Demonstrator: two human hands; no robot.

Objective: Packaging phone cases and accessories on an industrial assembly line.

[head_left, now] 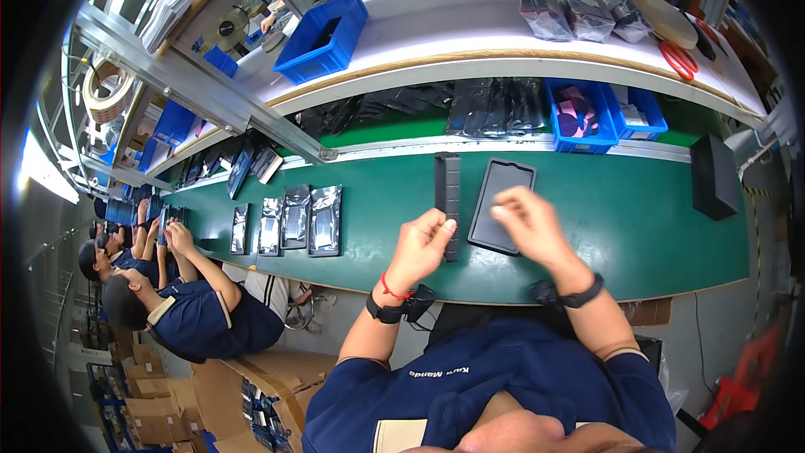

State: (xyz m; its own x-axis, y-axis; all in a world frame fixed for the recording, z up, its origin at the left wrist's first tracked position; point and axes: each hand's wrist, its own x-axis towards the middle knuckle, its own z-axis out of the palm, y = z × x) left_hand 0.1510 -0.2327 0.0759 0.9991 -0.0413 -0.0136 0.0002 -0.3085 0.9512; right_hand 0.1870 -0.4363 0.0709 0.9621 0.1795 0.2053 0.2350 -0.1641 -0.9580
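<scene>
My left hand is closed round the near end of a long, narrow black box piece with ridged segments along its side, standing over the green bench. To its right lies a shallow black rectangular tray with a raised rim, slightly tilted to my view. My right hand hovers at the tray's right side, its fingers half bent and thumb apart from them. Nothing shows in that hand. Part of the tray is hidden behind the fingers.
Several clear-wrapped black packages lie to the left on the green bench. A black box stands at the far right. Blue bins sit under the white shelf. Red scissors lie on it. A co-worker sits at left.
</scene>
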